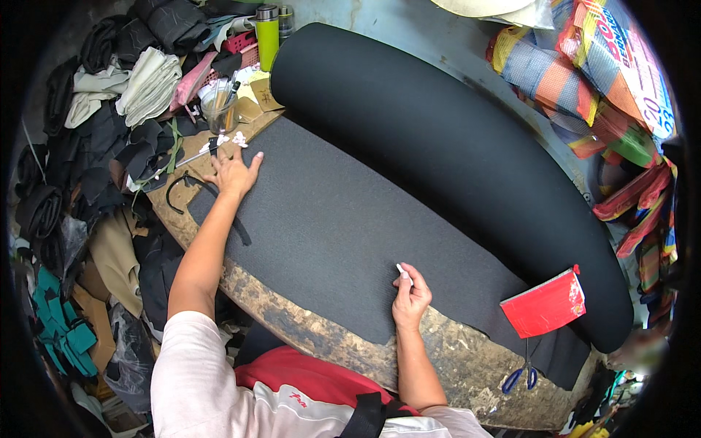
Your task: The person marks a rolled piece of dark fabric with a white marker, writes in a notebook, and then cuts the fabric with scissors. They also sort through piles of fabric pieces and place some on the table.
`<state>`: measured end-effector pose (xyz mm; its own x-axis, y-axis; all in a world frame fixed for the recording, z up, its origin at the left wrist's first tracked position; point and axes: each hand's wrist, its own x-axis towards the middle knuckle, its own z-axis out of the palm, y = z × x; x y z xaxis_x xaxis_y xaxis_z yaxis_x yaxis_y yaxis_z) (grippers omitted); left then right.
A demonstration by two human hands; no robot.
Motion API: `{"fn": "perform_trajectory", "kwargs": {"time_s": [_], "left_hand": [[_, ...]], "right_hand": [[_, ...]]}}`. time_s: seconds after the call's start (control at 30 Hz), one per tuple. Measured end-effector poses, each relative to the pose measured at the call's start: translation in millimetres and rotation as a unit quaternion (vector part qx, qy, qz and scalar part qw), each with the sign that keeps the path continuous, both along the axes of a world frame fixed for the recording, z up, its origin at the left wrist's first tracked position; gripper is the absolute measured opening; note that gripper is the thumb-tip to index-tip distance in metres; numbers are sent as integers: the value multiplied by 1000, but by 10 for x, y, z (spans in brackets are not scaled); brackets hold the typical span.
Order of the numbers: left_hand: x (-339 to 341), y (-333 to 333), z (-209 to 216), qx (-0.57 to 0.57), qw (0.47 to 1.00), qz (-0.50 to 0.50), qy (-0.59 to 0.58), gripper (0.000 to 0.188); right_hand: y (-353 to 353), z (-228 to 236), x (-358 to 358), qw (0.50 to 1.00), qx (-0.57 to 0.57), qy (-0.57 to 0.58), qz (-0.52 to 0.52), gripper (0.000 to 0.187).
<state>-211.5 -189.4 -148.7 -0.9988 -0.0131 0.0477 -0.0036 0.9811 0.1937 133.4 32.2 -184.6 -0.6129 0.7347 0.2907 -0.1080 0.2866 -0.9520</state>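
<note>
A dark grey sheet of fabric (328,212) lies spread over the worn wooden table, unrolled from a thick black fabric roll (438,124) along the far side. My left hand (234,175) rests near the sheet's far left end, fingers spread and fingertips close to small white scraps (239,139). Over the middle of the sheet's near part, my right hand (411,301) pinches a small white stick that looks like chalk (399,269). A thin black strip (175,191) curves on the table beside my left forearm.
A red booklet (544,303) leans on the roll at the right, with blue-handled scissors (520,377) nearby. A green bottle (267,38) and a clear cup of pens (219,106) stand at the far left. Piled cloth (150,84) crowds the left side; striped bags (544,73) sit beyond the roll.
</note>
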Motion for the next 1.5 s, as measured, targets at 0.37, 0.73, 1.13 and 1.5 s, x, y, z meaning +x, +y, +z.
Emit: {"fn": "perform_trajectory", "kwargs": {"time_s": [0.37,0.73,1.13,1.5], "left_hand": [[-553,-233,-124,11,999,-30,-21,78],[1957,682,113,753,500,-143,-402,32],[1022,102,90,833,482,120,-245,31],[1914,814,1033,619,705,-345,-28,34]], "right_hand": [[-7,-20,4,1000,-4,4,4,17],[-202,246,-7,975,216,30,-45,23],[-203,156,-48,978,194,-60,52,54],[-232,164,-53,961,257,-80,55,34]]}}
